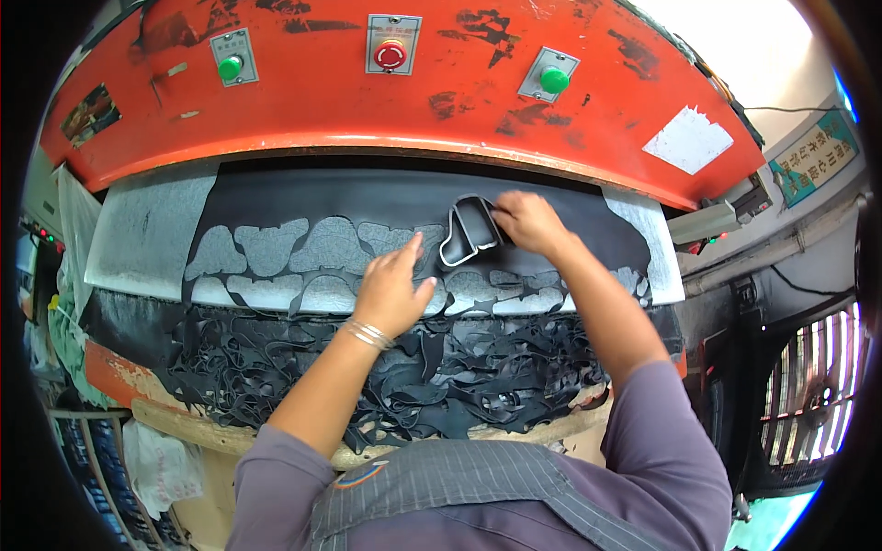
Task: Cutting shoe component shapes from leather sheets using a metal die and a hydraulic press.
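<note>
1. Nearest me, my striped grey apron [441, 482] covers my front, over a purple-grey shirt.
2. Just beyond, a wooden edge [197, 429] runs across, and a thick heap of black scraps [478, 367] lies along it, curled strips tangled together.
3. To the near left, a white plastic bag [163, 464] hangs below the edge.
4. My left hand [393, 289], silvery bangles [369, 336] at its wrist, is open and empty, fingers apart, above the row of cut-out gaps; I cannot tell whether the fingertips touch.
5. My right hand [531, 222] grips the right side of a metal cutting die [466, 237], fingers closed on its rim. The die is just right of my left fingertips, at the border between the gaps and the uncut material; I cannot tell whether it lies flat.
6. Under both hands, a black sheet [322, 188] spreads over a pale board [152, 230], which shows through the gaps and at both sides.
7. Farthest, an orange machine [312, 101] spans the scene, with a red button [390, 55] between two green buttons [554, 80].
</note>
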